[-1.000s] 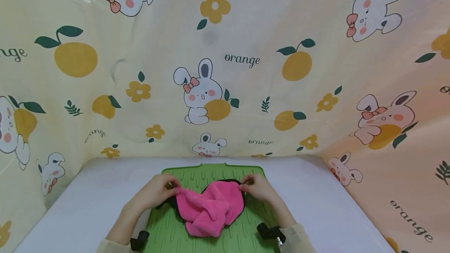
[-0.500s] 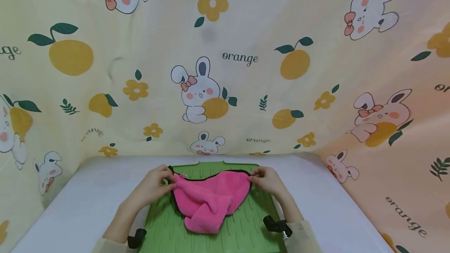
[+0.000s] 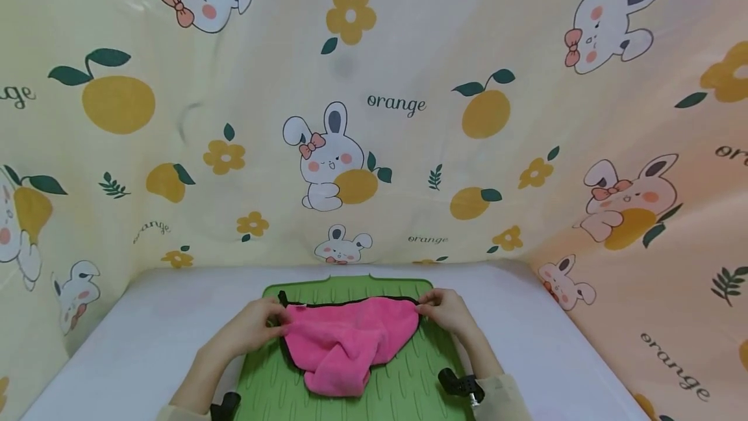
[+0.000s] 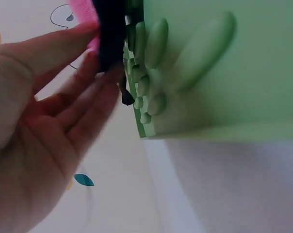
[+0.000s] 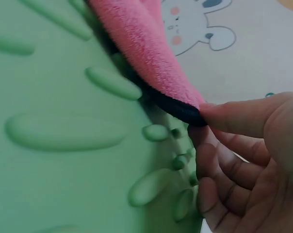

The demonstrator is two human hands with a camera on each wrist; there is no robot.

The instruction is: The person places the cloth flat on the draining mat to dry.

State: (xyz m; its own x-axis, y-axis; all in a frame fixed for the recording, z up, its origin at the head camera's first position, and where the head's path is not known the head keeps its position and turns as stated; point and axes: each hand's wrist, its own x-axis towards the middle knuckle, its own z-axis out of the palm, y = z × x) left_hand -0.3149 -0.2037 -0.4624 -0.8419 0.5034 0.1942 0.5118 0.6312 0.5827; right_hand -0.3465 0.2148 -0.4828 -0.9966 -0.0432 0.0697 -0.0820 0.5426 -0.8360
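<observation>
A pink fleecy cloth [image 3: 345, 336] with dark edging lies over a green ridged board [image 3: 403, 375]; its near part is bunched and folded. My left hand [image 3: 257, 325] pinches the cloth's left edge between thumb and fingers, and the left wrist view shows the pink cloth [image 4: 90, 12] and its dark border in that hand [image 4: 49, 97]. At the far right corner, my right hand [image 3: 450, 310] pinches the cloth's edge; in the right wrist view, thumb and forefinger of the hand [image 5: 248, 155] grip the dark border of the cloth [image 5: 146, 53].
The board lies on a white table [image 3: 543, 356]. Behind and at both sides hangs a pale curtain [image 3: 403, 167] printed with rabbits and oranges. Black camera mounts [image 3: 458, 385] sit at the wrists.
Both hands have spread apart, drawing the cloth's far edge wider and straighter. Early on the cloth was more crumpled; its left corner has come up and lies flatter now.
</observation>
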